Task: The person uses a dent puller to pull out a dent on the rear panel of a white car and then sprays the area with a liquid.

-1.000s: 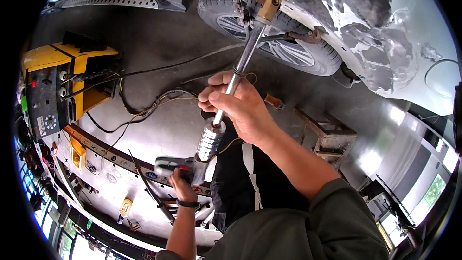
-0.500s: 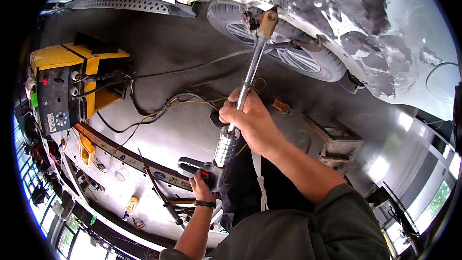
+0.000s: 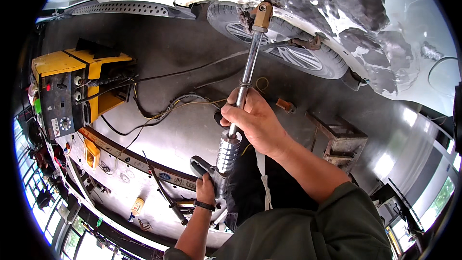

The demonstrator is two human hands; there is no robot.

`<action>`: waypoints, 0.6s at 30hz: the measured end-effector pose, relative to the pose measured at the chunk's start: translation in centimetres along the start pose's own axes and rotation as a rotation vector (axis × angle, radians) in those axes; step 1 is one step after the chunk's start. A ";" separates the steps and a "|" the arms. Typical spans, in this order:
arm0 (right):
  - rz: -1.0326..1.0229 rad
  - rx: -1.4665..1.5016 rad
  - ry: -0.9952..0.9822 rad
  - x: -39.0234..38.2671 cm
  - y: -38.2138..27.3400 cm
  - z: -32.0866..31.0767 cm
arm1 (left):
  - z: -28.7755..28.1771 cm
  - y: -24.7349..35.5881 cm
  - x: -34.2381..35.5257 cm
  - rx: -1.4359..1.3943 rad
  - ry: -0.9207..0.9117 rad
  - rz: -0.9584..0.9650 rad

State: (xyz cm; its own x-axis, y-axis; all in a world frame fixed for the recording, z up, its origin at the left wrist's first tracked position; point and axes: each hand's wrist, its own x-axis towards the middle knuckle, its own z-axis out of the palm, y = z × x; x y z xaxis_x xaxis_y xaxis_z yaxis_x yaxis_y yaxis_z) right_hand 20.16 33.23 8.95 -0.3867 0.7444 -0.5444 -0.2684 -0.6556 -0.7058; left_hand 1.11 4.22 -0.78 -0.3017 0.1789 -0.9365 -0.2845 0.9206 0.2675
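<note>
A long metal slide-hammer puller (image 3: 246, 74) runs from its brass-coloured tip (image 3: 262, 15), set against the sanded, dented white car panel (image 3: 337, 0), down to a ribbed silver weight (image 3: 228, 153) and a grey handle. My right hand (image 3: 252, 120) is wrapped around the shaft just above the weight. Below it, my left hand (image 3: 206, 190), with a dark wristband, grips the handle at the tool's lower end. Behind the shaft is the car's tyre and wheel (image 3: 288, 53).
A yellow and black welding machine (image 3: 72, 86) stands at the left with cables (image 3: 159, 110) trailing over the concrete floor. A metal stand (image 3: 339, 139) sits at the right. A long bar (image 3: 130, 156) and small tools lie on the floor below.
My right hand has slid down the shaft toward the weight. The view has shifted, so the tool and both hands sit lower in the picture.
</note>
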 end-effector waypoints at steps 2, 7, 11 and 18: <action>-0.036 -0.010 0.021 0.1 0.4 0.3 | -0.3 1.0 -0.5 -0.015 -0.096 0.060; -0.057 -0.038 0.002 0.0 6.8 1.3 | -1.7 -0.8 2.8 -0.412 -0.197 -0.058; 0.019 0.039 -0.011 2.4 3.2 0.9 | -3.5 -3.7 5.0 -0.198 -0.077 0.055; -0.071 0.117 0.117 2.2 5.0 2.3 | -4.1 1.5 5.0 -0.192 -0.196 0.010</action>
State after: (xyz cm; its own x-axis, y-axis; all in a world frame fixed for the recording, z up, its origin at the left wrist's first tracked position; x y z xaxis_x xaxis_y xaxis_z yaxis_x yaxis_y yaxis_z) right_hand 15.94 31.29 5.24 -0.2601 0.7944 -0.5488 -0.3946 -0.6062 -0.6905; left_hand -4.59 5.06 -4.07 -0.1292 0.2683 -0.9546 -0.4552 0.8392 0.2974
